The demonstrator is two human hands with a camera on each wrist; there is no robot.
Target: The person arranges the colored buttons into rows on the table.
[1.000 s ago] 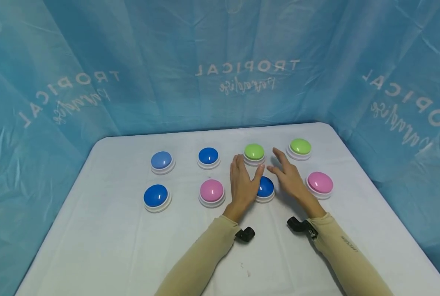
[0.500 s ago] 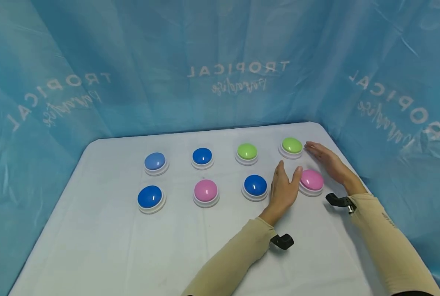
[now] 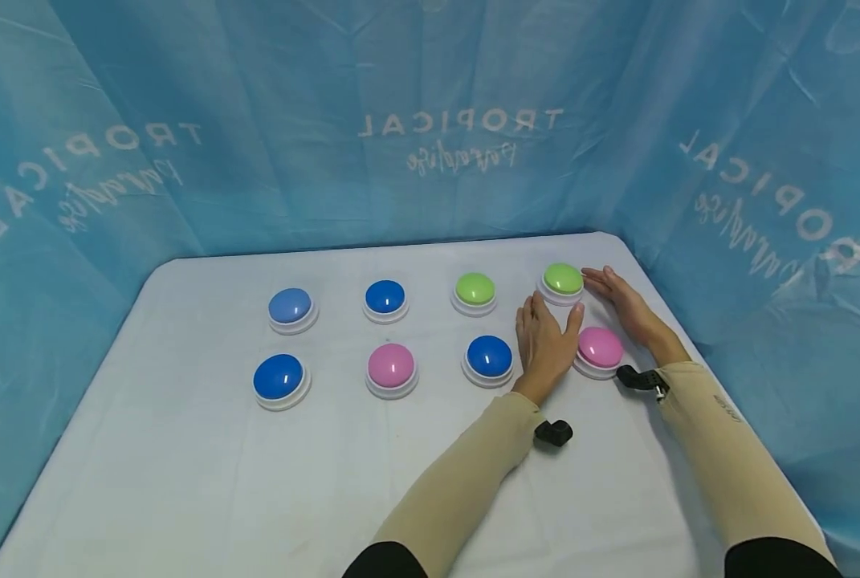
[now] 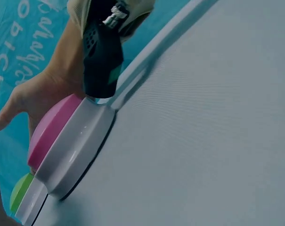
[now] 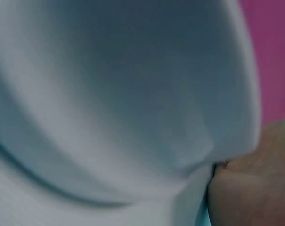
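My left hand (image 3: 548, 345) stands between the dark-blue button (image 3: 490, 356) and the pink button (image 3: 600, 348) at the right, fingers extended forward and thumb spread. Its fingertips reach the near left side of the right-hand green button (image 3: 563, 278). On that green button's other side, my right hand (image 3: 628, 309) has its straight fingers at the rim, with the wrist beside the pink button. Both buttons are domes on white round bases. In the left wrist view, the pink dome (image 4: 55, 127) lies in front of the right hand (image 4: 48, 94). The pink button's white base (image 5: 133, 103) fills the right wrist view.
Another green button (image 3: 475, 289) sits left of this pair. Farther left are a second pink button (image 3: 390, 367) and several blue ones, including a light-blue button (image 3: 291, 306). Blue printed curtains (image 3: 430, 201) surround the back and sides of the white table (image 3: 184, 482).
Both hands have moved right, from around the middle green button to the right-hand green and pink pair. In the last half second the left hand slid forward and the right fingertips came closer to the green button.
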